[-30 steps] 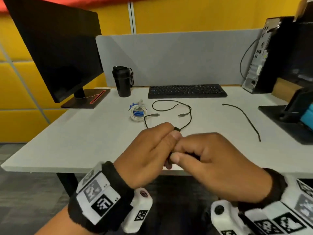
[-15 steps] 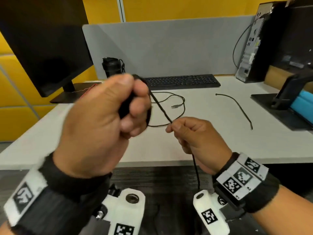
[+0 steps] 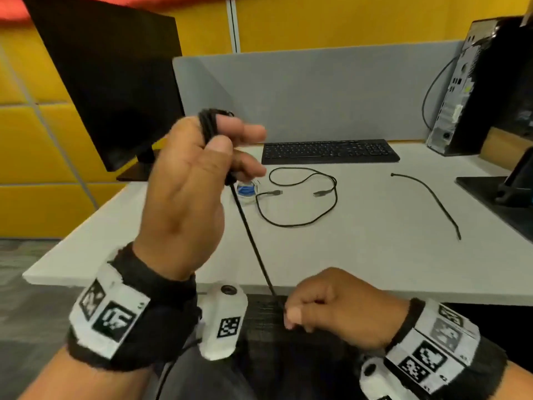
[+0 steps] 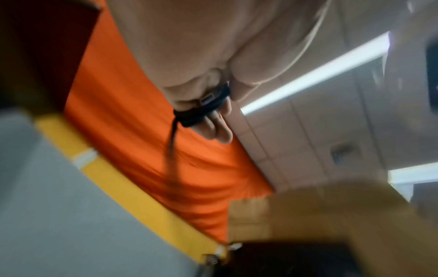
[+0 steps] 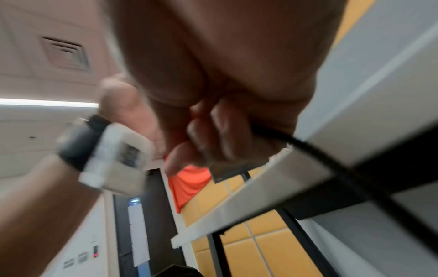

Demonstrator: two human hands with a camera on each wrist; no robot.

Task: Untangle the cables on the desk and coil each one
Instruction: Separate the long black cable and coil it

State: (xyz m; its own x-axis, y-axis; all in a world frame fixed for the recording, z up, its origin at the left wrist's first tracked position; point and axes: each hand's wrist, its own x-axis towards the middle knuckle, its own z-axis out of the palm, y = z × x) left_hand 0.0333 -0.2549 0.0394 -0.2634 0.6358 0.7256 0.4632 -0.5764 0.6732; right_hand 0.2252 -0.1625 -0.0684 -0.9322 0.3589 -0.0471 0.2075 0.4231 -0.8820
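My left hand (image 3: 222, 137) is raised over the desk's near left part, with several turns of a black cable (image 3: 210, 122) wound round its fingers and the thumb pressing on them. The left wrist view shows the coil (image 4: 203, 106) across the fingers (image 4: 217, 129). From there the cable runs taut (image 3: 253, 243) down to my right hand (image 3: 291, 313), which pinches it at the desk's front edge. In the right wrist view the cable (image 5: 308, 150) leaves the curled fingers (image 5: 213, 135). A second black cable (image 3: 302, 223) lies looped mid-desk, a third (image 3: 429, 194) to the right.
A coiled white and blue cable (image 3: 247, 192) lies behind my left hand. A keyboard (image 3: 328, 151) sits at the back, a dark monitor (image 3: 115, 82) at the left, a computer tower (image 3: 476, 82) and another monitor stand (image 3: 504, 192) at the right. The white desk (image 3: 375, 255) ends near my right hand.
The hands, joined at the desk edge a second ago, have parted. My left hand rose with the wound cable; my right hand dropped to the front edge, drawing the cable taut.
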